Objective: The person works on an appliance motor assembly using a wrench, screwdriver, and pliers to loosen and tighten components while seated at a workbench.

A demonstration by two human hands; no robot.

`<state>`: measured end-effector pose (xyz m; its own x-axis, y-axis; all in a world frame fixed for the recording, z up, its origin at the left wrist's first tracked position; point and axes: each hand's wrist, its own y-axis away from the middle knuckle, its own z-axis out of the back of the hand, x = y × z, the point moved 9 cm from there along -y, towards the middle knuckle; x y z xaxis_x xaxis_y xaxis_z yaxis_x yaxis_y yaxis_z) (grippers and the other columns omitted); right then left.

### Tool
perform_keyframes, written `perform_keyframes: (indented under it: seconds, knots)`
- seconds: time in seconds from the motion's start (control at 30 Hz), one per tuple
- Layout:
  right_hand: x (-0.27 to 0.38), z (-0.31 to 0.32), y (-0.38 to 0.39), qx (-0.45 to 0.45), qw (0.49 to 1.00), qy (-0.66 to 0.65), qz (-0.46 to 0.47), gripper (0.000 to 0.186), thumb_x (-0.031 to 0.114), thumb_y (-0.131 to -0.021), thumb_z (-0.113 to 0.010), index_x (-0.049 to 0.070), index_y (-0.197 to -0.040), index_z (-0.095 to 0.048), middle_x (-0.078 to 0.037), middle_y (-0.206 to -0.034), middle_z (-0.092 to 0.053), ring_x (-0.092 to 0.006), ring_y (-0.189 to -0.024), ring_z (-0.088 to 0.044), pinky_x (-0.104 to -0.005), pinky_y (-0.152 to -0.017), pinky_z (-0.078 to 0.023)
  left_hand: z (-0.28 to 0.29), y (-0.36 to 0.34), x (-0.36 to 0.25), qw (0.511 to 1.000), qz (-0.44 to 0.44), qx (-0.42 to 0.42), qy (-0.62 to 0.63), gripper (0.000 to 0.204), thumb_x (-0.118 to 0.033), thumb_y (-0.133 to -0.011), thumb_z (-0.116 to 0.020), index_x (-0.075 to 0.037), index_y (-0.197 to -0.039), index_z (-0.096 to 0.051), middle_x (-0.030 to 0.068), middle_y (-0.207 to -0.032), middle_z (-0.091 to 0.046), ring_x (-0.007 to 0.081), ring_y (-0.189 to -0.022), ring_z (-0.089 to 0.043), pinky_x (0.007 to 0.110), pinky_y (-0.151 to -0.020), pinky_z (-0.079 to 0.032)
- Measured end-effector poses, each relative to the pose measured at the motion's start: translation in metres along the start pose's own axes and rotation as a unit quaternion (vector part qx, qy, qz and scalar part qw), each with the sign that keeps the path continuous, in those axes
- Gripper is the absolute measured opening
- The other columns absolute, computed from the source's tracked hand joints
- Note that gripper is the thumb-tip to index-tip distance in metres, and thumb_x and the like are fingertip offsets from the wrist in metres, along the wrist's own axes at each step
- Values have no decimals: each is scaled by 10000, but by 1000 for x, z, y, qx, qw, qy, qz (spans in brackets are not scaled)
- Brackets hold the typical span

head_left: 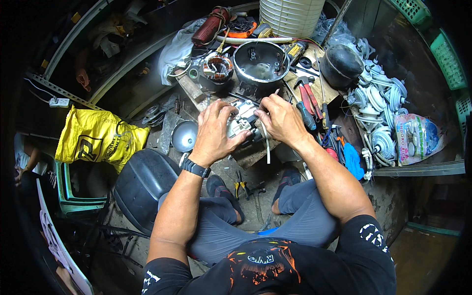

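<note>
A pale, boxy plastic part [240, 126] sits between my hands at the front edge of the cluttered worktable. My left hand [215, 129], with a dark watch on the wrist, curls around its left side, thumb at its lower edge. Closed against its upper right side is my right hand [280, 117], thumb and forefinger together. From beneath the right thumb hangs a narrow white strip [267, 147]. What the part rests on is mostly hidden. Just behind it stand a round black housing [260, 66] and a motor stator with copper windings [218, 67].
Red-handled pliers [307, 96] and screwdrivers lie right of my hands. A small metal bowl [185, 135] stands left, near a yellow sack [101, 137]. Many pale disc-shaped parts [376, 101] are heaped at right. Yellow-handled pliers [241, 186] and a hammer [257, 201] lie between my feet.
</note>
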<state>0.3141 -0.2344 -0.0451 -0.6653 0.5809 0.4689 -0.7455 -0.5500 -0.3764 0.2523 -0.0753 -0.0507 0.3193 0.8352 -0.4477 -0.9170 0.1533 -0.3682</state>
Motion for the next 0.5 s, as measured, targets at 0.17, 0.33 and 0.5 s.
perform_keyframes:
  seconds: [0.17, 0.33, 0.5]
  knots:
    - [5, -5, 2, -16, 1000, 4, 23, 164, 134, -922, -702, 33, -1025, -625, -163, -975, -607, -410, -844, -685, -522, -717, -568, 2, 0, -5, 1000, -6, 2, 3, 617, -383, -775, -889, -79, -1246, -632, 136, -1297, -592, 367, -1304, -545, 512, -1083, -415]
    - [10, 4, 1, -22, 1000, 10, -10, 189, 160, -916, -722, 42, -1030, -628, -156, -980, -609, -414, -840, -679, -512, -722, -568, 4, 2, -2, 1000, -2, -4, 8, 614, -395, -781, -882, -76, -1246, -637, 134, -1303, -593, 367, -1307, -543, 515, -1090, -411]
    - [4, -1, 1, -18, 1000, 13, 5, 185, 197, -940, -728, 40, -969, -634, -150, -958, -608, -415, -827, -672, -516, -710, -560, 3, 3, 5, 1000, 6, -12, 8, 631, -425, -781, -880, -81, -1253, -641, 134, -1327, -584, 370, -1323, -533, 524, -1107, -398]
